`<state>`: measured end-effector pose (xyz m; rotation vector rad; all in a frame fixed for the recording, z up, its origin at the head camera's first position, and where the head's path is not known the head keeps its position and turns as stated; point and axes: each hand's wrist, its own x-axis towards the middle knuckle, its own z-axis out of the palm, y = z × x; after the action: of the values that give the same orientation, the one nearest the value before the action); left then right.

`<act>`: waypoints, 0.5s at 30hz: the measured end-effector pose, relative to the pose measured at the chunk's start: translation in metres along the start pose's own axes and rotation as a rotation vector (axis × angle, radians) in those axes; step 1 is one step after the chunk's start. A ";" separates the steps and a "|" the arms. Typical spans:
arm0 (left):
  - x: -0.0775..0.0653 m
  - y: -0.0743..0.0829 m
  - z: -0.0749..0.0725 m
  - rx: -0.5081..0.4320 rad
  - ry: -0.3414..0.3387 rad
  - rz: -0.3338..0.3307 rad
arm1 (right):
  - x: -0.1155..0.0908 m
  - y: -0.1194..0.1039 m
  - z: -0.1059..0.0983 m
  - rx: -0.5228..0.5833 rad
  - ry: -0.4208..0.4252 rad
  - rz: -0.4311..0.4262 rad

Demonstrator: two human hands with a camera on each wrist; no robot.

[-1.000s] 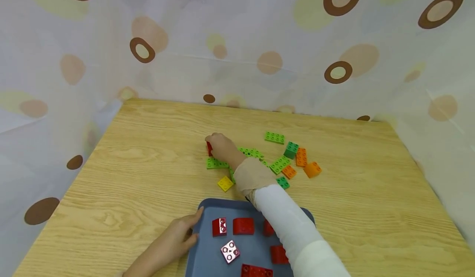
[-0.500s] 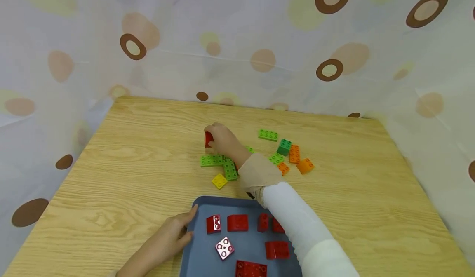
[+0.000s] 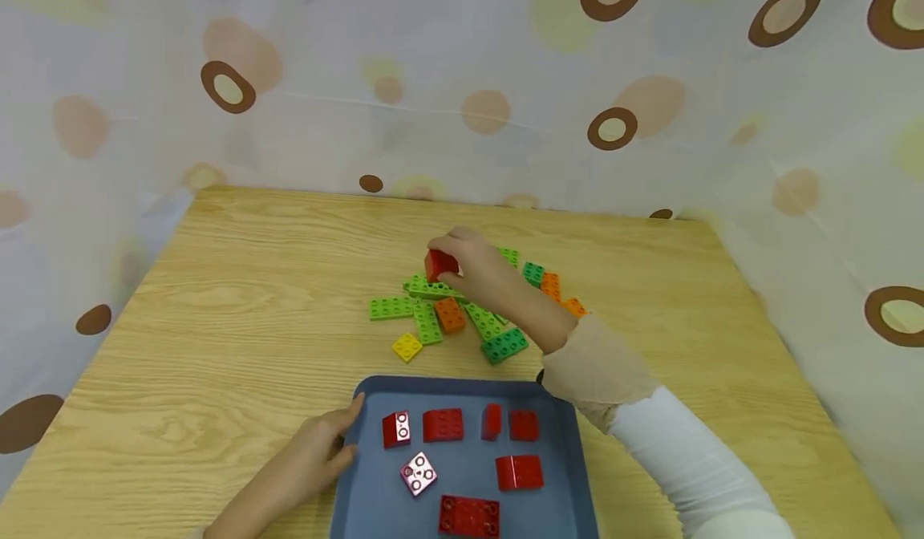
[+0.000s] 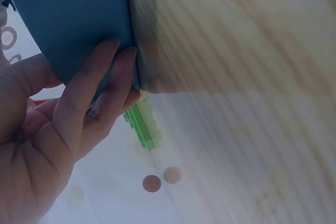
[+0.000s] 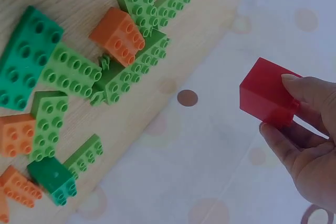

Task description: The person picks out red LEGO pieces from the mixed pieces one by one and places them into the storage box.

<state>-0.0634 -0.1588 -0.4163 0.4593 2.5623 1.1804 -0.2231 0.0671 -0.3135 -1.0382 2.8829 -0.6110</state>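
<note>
My right hand pinches a red toy building brick between thumb and fingers, held up above the green bricks. In the right wrist view the red brick shows smooth slanted faces, and its studs are mostly hidden by the hand. At the tray's left side, my left hand holds the edge of the blue-grey tray. The left wrist view has the fingers of this hand against the tray wall. Several red bricks lie spread inside the tray, among them a wide one.
Beyond the tray, loose bricks lie on the wooden table: several light green ones, a dark green one, an orange one and a yellow one. A dotted cloth hangs behind the table.
My right hand has lifted the red brick from beside the green bricks and carried it rightward. My left hand stays at the tray, while the head view has shifted slightly.
</note>
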 end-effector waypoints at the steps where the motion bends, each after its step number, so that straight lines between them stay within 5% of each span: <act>1: 0.000 0.000 -0.001 -0.003 -0.002 -0.002 | -0.007 -0.001 -0.003 -0.002 0.010 -0.015; 6: 0.002 -0.002 -0.006 0.021 0.013 -0.006 | -0.042 0.000 -0.011 -0.016 0.080 -0.081; 15: 0.001 -0.001 -0.008 0.053 0.025 -0.041 | -0.117 0.005 -0.006 -0.004 0.109 -0.074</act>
<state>-0.0680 -0.1644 -0.4122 0.4044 2.6170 1.1131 -0.1359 0.1449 -0.3237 -1.1511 2.9503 -0.6876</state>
